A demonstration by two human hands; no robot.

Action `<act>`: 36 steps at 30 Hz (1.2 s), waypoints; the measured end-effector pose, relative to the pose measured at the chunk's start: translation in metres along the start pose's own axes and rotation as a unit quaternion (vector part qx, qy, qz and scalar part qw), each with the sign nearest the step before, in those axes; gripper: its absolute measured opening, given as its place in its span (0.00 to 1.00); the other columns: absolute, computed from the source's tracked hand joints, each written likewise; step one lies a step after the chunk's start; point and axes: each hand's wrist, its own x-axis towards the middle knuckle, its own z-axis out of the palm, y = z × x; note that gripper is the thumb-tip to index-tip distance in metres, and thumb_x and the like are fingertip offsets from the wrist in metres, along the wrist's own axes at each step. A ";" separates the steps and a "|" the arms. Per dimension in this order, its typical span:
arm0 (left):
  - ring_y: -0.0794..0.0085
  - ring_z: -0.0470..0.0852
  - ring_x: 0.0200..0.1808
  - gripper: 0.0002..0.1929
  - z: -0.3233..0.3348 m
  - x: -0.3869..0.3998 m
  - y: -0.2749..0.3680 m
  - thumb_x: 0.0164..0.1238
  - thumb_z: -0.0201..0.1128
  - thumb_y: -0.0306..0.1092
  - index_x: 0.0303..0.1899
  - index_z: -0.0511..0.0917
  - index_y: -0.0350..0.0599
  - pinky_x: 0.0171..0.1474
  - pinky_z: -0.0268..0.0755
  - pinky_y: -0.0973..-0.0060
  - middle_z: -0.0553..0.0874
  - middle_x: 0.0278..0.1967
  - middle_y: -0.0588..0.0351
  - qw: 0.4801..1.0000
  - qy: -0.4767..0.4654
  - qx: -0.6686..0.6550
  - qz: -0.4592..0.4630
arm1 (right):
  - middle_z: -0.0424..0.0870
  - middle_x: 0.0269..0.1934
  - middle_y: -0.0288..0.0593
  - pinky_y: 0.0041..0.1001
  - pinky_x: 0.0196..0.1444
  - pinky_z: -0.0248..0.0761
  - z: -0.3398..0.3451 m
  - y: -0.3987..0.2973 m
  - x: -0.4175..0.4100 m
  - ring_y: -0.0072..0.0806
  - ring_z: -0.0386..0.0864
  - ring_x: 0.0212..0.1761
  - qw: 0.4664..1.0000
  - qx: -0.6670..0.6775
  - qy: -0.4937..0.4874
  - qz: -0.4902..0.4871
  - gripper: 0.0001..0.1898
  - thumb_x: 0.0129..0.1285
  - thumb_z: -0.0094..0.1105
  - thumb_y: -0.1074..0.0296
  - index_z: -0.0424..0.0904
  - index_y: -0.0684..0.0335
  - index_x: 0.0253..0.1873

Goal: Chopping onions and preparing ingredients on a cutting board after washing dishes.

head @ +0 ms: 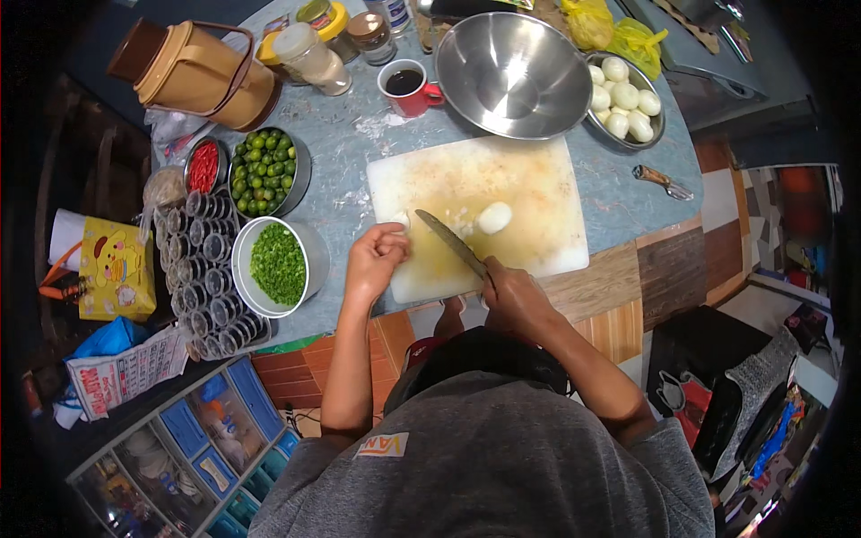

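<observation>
My right hand (518, 299) grips the handle of a kitchen knife (452, 239), whose dark, wet-looking blade slants up and left over a white plastic cutting board (538, 252). At the board's left edge my left hand (378, 259) has its fingers curled around a white onion piece (402, 218), mostly hidden by the fingertips. A peeled white onion (495, 218) rests on the board, to the right of the blade. Between it and the blade lie small chopped onion bits (463, 218). Yellowish wet stains mark the board's middle.
Beyond the board stand a large steel bowl (494, 74), a red mug (410, 101) of dark liquid and a bowl of peeled onions (625, 95). Calamansi (264, 171), red chilies (203, 167), chopped green onions (277, 263) and lidded cups (202, 269) stand left. A peeler (662, 181) lies right.
</observation>
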 end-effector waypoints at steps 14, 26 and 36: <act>0.64 0.78 0.52 0.22 -0.004 0.010 0.017 0.52 0.68 0.21 0.52 0.79 0.41 0.51 0.75 0.71 0.82 0.49 0.51 0.920 0.050 0.337 0.196 | 0.78 0.30 0.66 0.52 0.36 0.67 -0.004 0.013 -0.022 0.62 0.77 0.34 0.999 -0.048 -0.018 -0.001 0.09 0.67 0.48 0.71 0.69 0.70 0.47; 0.57 0.76 0.56 0.28 -0.004 0.020 0.003 0.53 0.69 0.22 0.59 0.76 0.44 0.58 0.71 0.69 0.77 0.57 0.50 0.864 -0.140 0.406 0.263 | 0.77 0.26 0.66 0.53 0.35 0.66 -0.008 -0.003 0.004 0.62 0.76 0.32 0.997 -0.066 0.039 0.016 0.07 0.67 0.49 0.70 0.66 0.69 0.41; 0.54 0.81 0.44 0.25 -0.032 0.028 0.024 0.55 0.69 0.26 0.57 0.76 0.37 0.49 0.75 0.68 0.82 0.48 0.45 0.844 -0.040 0.449 0.289 | 0.76 0.25 0.66 0.52 0.33 0.66 -0.005 -0.008 0.003 0.63 0.76 0.30 0.997 -0.048 0.057 0.003 0.07 0.66 0.50 0.72 0.66 0.69 0.39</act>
